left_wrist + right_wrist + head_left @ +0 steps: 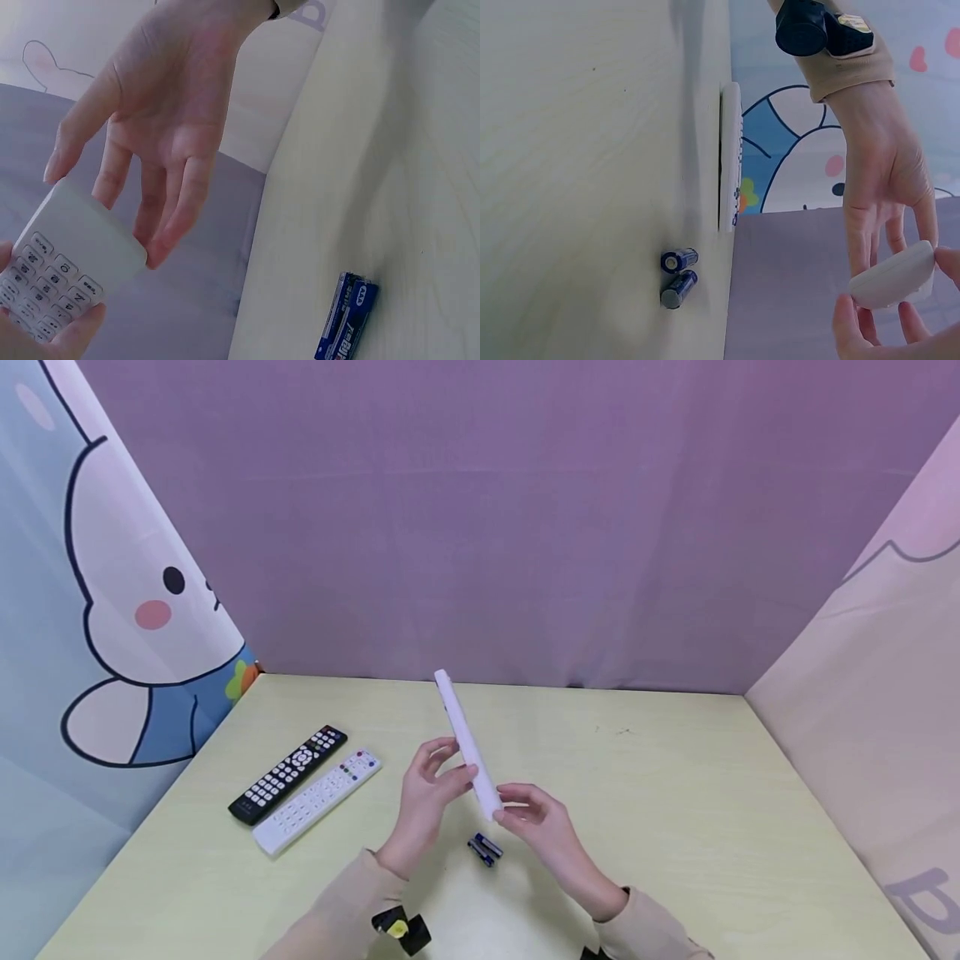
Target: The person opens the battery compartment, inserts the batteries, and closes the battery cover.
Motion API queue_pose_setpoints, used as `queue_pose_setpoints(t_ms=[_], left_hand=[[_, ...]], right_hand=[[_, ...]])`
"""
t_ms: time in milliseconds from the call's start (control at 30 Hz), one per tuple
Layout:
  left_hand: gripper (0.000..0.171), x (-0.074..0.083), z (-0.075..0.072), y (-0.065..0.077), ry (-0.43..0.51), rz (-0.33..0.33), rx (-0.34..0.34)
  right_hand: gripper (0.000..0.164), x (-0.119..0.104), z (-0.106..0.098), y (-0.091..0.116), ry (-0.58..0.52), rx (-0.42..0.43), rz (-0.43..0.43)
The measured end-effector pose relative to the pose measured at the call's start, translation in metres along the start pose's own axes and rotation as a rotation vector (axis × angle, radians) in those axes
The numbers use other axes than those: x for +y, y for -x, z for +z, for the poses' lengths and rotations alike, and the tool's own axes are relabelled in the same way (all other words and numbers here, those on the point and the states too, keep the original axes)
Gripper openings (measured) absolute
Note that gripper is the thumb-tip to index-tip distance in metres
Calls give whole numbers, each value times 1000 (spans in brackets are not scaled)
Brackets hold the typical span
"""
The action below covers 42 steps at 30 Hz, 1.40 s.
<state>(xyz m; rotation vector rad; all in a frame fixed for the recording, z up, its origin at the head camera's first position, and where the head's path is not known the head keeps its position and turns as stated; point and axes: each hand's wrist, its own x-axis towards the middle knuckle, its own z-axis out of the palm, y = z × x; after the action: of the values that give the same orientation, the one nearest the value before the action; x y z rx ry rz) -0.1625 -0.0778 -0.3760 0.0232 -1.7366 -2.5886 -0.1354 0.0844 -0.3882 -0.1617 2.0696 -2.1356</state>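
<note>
A white remote control point(467, 739) is held up tilted over the table, its edge turned to the head view. My left hand point(426, 797) grips it around the middle, thumb on one side and fingers on the other. At the remote's lower end, my right hand point(551, 839) pinches the corners; the left wrist view shows thumb and fingers of this hand point(169, 112) on either side of the end. Grey-lettered keys face the left hand's camera. Two blue AAA batteries point(486, 849) lie side by side on the table below the hands.
To the left, a black remote control point(288, 775) and a second white remote control point(318, 802) lie next to each other on the pale wooden table point(675, 827). A purple cloth point(480, 527) hangs behind the table, with printed cloths at both sides.
</note>
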Motion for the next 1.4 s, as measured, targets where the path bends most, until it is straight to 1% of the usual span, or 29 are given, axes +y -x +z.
queue_pose_setpoints(t_ms=[67, 233, 500, 633, 733, 833, 967, 1067, 1200, 1300, 1400], left_hand=[[45, 0, 1, 2, 17, 2, 5], [44, -1, 3, 5, 27, 1, 14], [48, 0, 4, 6, -49, 23, 8], [47, 4, 3, 6, -57, 37, 32], [47, 9, 2, 5, -37, 40, 63], [51, 14, -1, 3, -3, 50, 94], [58, 21, -4, 1, 46, 82, 129], [61, 24, -7, 0, 70, 90, 133], [63, 26, -9, 0, 53, 81, 135], [64, 27, -10, 0, 39, 75, 138], [64, 28, -10, 1, 30, 62, 144]], right_hand=[[38, 0, 0, 1, -13, -3, 11], [42, -1, 0, 3, 5, -14, 4], [41, -2, -1, 4, 4, -20, 9], [41, -4, -2, 5, -10, -21, -4], [41, -4, -4, 6, -8, -33, -14], [41, -2, -7, 7, 4, -56, -29], [40, 2, -11, 10, 29, -90, -86], [40, 3, -13, 12, 62, -89, -131], [39, 4, -14, 14, 168, -49, -183], [39, 6, -15, 16, 272, -11, -263], [41, 8, -15, 16, 376, 25, -365]])
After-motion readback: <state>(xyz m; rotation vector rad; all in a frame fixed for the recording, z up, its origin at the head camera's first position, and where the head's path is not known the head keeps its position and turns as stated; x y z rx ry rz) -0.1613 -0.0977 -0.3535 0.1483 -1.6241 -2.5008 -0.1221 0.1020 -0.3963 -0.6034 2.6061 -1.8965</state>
